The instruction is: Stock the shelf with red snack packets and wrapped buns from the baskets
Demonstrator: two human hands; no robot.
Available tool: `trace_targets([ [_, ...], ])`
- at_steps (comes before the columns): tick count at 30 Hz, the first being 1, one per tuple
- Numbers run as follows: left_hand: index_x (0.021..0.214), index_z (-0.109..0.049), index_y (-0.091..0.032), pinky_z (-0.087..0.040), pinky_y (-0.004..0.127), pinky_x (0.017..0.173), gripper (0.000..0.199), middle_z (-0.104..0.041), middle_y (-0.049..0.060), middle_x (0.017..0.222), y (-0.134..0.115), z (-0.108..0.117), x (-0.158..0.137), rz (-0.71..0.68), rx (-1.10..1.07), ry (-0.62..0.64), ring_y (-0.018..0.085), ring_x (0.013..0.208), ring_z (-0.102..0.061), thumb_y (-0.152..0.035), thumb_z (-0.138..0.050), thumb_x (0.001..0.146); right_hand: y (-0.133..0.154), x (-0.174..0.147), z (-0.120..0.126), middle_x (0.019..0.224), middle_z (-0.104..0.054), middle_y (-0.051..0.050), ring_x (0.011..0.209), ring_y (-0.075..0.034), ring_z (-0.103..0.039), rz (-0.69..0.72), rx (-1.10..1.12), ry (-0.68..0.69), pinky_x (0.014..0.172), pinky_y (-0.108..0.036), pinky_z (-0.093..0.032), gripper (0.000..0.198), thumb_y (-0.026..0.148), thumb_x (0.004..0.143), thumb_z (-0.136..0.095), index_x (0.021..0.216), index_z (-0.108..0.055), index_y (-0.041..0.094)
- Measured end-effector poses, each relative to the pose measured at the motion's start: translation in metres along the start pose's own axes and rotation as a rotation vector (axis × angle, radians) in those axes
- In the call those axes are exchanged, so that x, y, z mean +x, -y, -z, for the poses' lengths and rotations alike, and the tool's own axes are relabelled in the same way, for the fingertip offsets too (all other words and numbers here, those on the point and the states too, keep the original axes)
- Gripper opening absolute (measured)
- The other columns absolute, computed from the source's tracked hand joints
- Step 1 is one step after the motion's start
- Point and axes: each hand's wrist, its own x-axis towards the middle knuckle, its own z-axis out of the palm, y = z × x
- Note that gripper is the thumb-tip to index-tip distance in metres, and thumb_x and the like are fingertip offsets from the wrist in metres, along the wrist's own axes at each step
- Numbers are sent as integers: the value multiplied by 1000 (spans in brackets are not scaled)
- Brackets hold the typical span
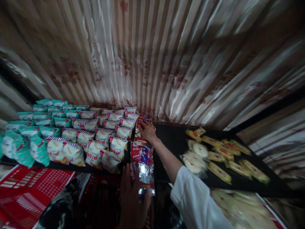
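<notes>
A row of red and silver snack packets [142,159] runs front to back along the dark shelf, with dark blue artwork on the printed ones. My right hand [147,131] reaches to the far end and lies over a red packet there, its fingers apart and slightly bent. Nearer to me, my left hand [133,194] is at the front end of the row. Its fingers stretch forward along the left side of the packets, with the thumb out to the right. Shadow obscures much of this hand, so its exact contact with the front packet is unclear.
Left of the row stand several white snack bags [94,154] and teal bags [39,149]. On the black shelf [166,159] to the right lie yellow packs [219,171] and round white wrapped items [195,159]. Red baskets [30,194] stand below. Striped plastic sheeting [147,63] hangs behind.
</notes>
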Motion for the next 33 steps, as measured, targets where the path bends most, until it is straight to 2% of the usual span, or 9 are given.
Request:
trace_targets([
  [4,148,-13,-24,-44,48,100,77,-9,13,155,12,-12,2,-48,-63,48,34,138,-25,-27,-54,83,2,-1,0,136,-51,-5,131,-28,-35,-17,4,5,104,-49,-30,37,36,84,-53,118,-61,27],
  [10,142,-33,-22,-40,48,104,66,-21,13,152,-1,-14,9,11,-115,17,31,137,-28,-18,-54,80,4,-1,3,134,-52,-5,130,-28,-37,-10,7,4,103,-48,-32,37,33,83,-53,118,-62,27],
  [14,138,-38,-22,-40,50,102,63,-29,13,149,-7,-10,14,-17,-76,10,31,134,-33,-16,-54,78,4,-1,4,134,-53,-4,130,-28,-37,-14,7,6,103,-49,-33,36,34,83,-53,118,-62,28],
  [22,132,-46,-21,-38,50,103,56,-38,12,144,4,-4,23,-84,-10,44,31,135,-30,-17,-54,76,1,-1,0,135,-52,-5,130,-29,-37,-3,6,5,102,-50,-33,38,37,84,-52,120,-60,28],
  [28,136,-43,-24,-36,51,105,61,-33,11,148,12,-2,29,-130,18,64,30,138,-25,-13,-51,76,3,-1,2,135,-52,-4,130,-27,-37,-14,-12,18,104,-49,-32,37,36,84,-52,119,-61,28],
  [33,133,-47,-24,-35,51,105,58,-26,11,152,4,3,32,-156,-5,63,32,139,-22,-12,-50,77,4,-1,2,136,-51,-4,130,-27,-37,-19,-13,24,104,-48,-31,37,35,84,-52,120,-60,27],
])
